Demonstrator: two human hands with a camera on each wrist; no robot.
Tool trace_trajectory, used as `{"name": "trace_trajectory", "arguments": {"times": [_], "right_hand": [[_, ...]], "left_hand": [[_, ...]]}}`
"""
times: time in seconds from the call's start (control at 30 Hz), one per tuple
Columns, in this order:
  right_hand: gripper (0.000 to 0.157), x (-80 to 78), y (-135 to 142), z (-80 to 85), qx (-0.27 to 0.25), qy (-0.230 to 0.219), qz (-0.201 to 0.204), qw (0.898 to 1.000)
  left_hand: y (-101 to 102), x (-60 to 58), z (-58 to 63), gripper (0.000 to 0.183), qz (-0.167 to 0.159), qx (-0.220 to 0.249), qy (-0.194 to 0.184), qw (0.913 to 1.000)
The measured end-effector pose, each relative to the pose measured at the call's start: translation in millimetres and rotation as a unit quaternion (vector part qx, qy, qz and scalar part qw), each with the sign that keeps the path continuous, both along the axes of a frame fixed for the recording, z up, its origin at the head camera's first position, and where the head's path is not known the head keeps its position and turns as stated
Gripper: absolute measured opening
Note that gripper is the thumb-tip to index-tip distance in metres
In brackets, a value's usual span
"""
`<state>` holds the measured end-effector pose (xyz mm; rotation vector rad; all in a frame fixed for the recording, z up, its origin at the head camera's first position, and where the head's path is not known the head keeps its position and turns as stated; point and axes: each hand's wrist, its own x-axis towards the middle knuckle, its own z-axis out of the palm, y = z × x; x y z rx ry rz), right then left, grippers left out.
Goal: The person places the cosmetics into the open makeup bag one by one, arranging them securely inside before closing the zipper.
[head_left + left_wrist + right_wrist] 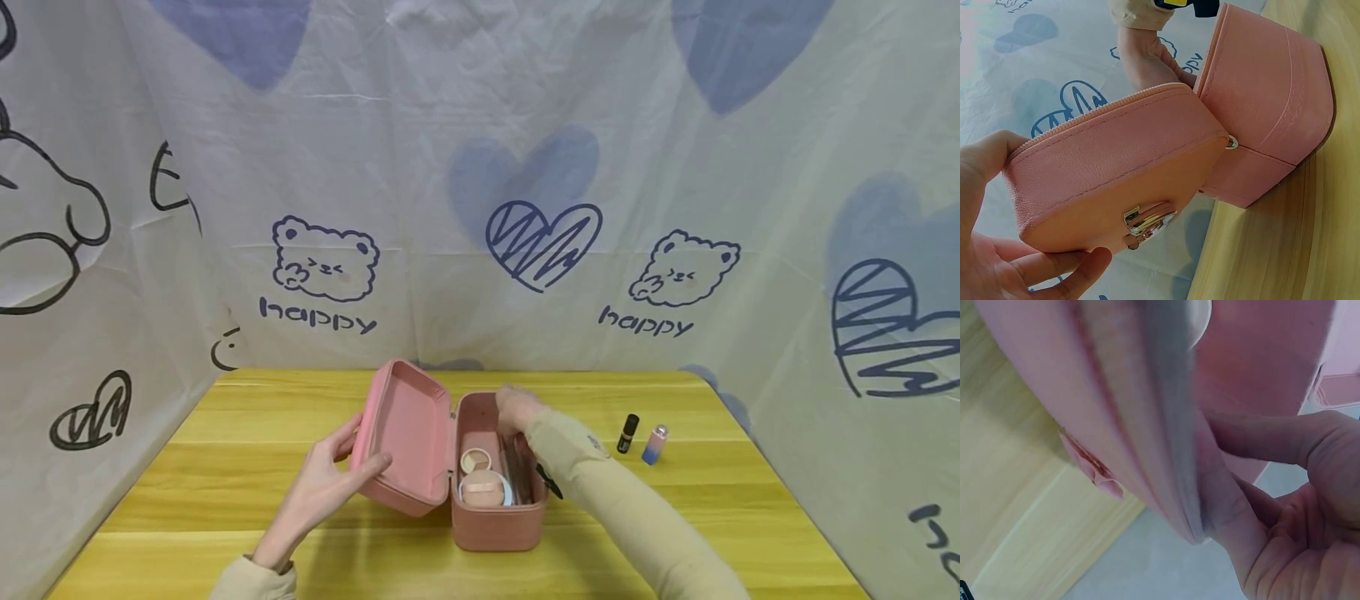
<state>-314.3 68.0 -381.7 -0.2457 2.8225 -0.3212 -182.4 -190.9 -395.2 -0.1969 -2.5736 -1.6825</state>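
A pink makeup case [497,530] stands unzipped on the table, its lid [412,437] swung out to the left. My left hand [324,485] grips the lid's left edge, thumb over the rim and fingers on the outer face, as the left wrist view shows. My right hand [517,410] reaches down into the far end of the case. In the right wrist view its fingertips [1254,434] pass behind the zipped wall, so what they touch is hidden. Inside lie a powder puff [482,492], a small round palette [476,461] and some dark, slender items [517,471].
To the right on the wooden table [300,400] are a black tube [628,433] and a small pink-and-blue bottle [655,445]. A printed cloth [420,167] hangs behind and along both sides. The lid's outside carries a gold-toned metal fitting [1150,222].
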Motion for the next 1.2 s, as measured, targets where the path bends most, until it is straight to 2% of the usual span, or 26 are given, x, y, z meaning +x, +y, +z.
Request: {"name": "trace_trajectory", "arguments": {"times": [0.03, 0.17, 0.37, 0.63, 0.8, 1.07, 1.2], "right_hand": [[0.011, 0.3, 0, 0.7, 0.002, 0.003, 0.004, 1.000], [0.018, 1.4, 1, 4.5, 0.005, 0.009, 0.009, 1.000], [0.013, 2.9, 3, 9.4, 0.010, 0.019, 0.018, 1.000], [0.012, 1.7, 5, 13.2, -0.041, -0.013, -0.007, 0.999], [0.013, 3.4, 10, 14.2, -0.054, -0.020, 0.000, 0.998], [0.012, 11.2, 21, 20.2, -0.113, -0.034, 0.005, 0.993], [0.013, 16.2, 26, 22.6, -0.133, -0.027, 0.008, 0.991]], "left_hand": [[0, 0.1, 0.1, 0.080, 0.000, 0.000, 0.000, 1.0000], [0, 0.6, 0.4, 0.080, 0.000, 0.000, 0.000, 1.0000], [0, 0.5, 0.2, 0.080, -0.002, 0.004, 0.001, 1.0000], [0, 0.7, -0.2, 0.080, 0.001, 0.001, 0.001, 1.0000], [0, 0.4, 0.0, 0.080, 0.001, -0.001, -0.001, 1.0000], [0, 0.9, 0.4, 0.079, 0.001, -0.002, 0.000, 1.0000], [0, 1.2, 0.8, 0.080, -0.001, -0.002, -0.001, 1.0000]]}}
